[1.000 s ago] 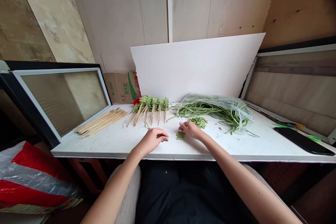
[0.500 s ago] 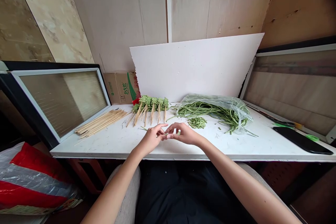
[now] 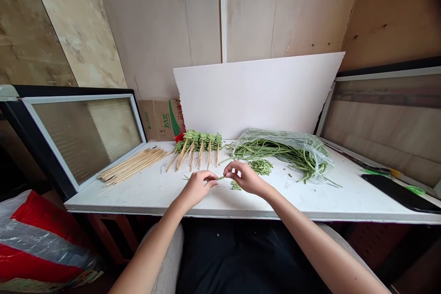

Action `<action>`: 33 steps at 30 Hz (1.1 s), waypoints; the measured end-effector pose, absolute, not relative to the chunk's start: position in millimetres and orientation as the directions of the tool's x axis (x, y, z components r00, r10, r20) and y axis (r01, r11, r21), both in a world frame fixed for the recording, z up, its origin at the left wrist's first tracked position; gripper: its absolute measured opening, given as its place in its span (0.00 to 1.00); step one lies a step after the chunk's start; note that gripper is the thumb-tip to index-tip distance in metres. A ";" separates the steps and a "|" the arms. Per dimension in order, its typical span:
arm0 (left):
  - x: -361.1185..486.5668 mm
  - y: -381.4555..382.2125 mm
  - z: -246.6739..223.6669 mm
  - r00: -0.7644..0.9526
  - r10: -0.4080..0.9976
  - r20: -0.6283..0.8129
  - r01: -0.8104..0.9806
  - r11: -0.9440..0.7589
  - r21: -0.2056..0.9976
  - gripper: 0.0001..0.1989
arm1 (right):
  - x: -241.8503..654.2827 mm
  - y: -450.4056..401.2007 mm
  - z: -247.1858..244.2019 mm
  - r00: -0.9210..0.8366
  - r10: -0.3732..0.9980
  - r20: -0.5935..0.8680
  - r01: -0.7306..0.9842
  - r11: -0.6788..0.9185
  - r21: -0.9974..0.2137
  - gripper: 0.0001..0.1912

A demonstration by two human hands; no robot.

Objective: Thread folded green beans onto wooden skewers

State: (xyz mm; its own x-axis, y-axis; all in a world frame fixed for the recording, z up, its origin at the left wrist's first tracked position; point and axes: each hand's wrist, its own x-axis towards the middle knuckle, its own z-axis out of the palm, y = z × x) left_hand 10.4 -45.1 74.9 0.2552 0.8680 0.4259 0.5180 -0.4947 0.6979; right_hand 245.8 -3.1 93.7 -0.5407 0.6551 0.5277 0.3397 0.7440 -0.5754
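My left hand [image 3: 200, 185] and my right hand [image 3: 245, 177] are close together over the front of the white table. A thin green bean [image 3: 220, 178] spans the small gap between them, pinched at each end by the fingertips. Under my right hand lie a few short cut bean pieces [image 3: 235, 185]. Just behind it is a heap of cut pieces [image 3: 261, 166]. Long whole beans [image 3: 275, 149] lie partly inside a clear plastic bag [image 3: 312, 140]. Skewers threaded with bean pieces [image 3: 200, 140] are stacked at the back, their bare ends toward me.
Loose bare skewers [image 3: 132, 165] lie on the left of the white table [image 3: 310, 202]. A black phone [image 3: 401, 192] and a green ring [image 3: 415, 189] are at the right. Behind stand a white board [image 3: 255, 94] and a cardboard box [image 3: 160, 118]; glass-panelled frames flank the table.
My hands have moved slightly apart, showing the bean between them. The short pieces under my right hand now show more. The whole view has shifted a little, with the table lower in it.
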 end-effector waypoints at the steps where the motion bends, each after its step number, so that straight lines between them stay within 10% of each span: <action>1: 10.7 -45.4 75.4 0.250 0.863 0.439 0.522 -0.503 0.689 0.08 | 246.2 -4.4 94.8 -0.549 0.650 0.526 0.329 0.746 -0.579 0.08; 10: 17.6 -47.2 78.4 0.210 0.786 0.581 0.561 -0.584 0.587 0.03 | 240.0 -15.5 98.1 -0.583 0.577 0.572 0.259 0.800 -0.542 0.19; 33: 28.7 -53.2 78.3 0.269 0.734 0.624 0.654 -0.615 0.441 0.10 | 232.9 -17.1 89.0 -0.528 0.525 0.667 0.284 0.850 -0.444 0.07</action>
State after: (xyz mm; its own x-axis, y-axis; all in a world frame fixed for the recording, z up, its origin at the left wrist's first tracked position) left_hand 28.7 -53.2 78.3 0.2693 0.7338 0.6237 0.6540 -0.6148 0.4408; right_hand 232.9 -17.1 89.0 -0.5285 0.5252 0.6670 0.2843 0.8498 -0.4439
